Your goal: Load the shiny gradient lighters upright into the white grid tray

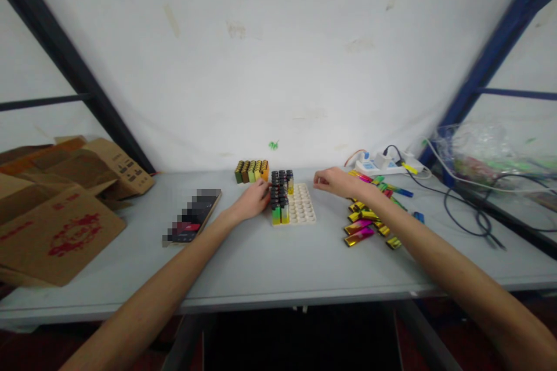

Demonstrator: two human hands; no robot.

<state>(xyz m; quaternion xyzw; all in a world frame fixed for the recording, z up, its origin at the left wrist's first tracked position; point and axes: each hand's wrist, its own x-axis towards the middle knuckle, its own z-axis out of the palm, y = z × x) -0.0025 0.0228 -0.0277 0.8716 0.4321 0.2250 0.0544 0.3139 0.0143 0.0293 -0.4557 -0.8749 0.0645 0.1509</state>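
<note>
**Capped lighters (pixel 281 208) standing in a pale tray (pixel 300 215)**

Pixelation is masking a flat object (pixel 191 217) at left; your right forearm (pixel 413 235) is partly covering the loose lighters (pixel 359 236). The table (pixel 270 261) is meeting a stained white wall (pixel 278 58). Your left hand (pixel 256 196) is resting beside the tray's filled rows; your right hand (pixel 329 179), fingers curled, is hovering near its far right corner. Whether either grip is holding anything, you cannot tell.
</note>
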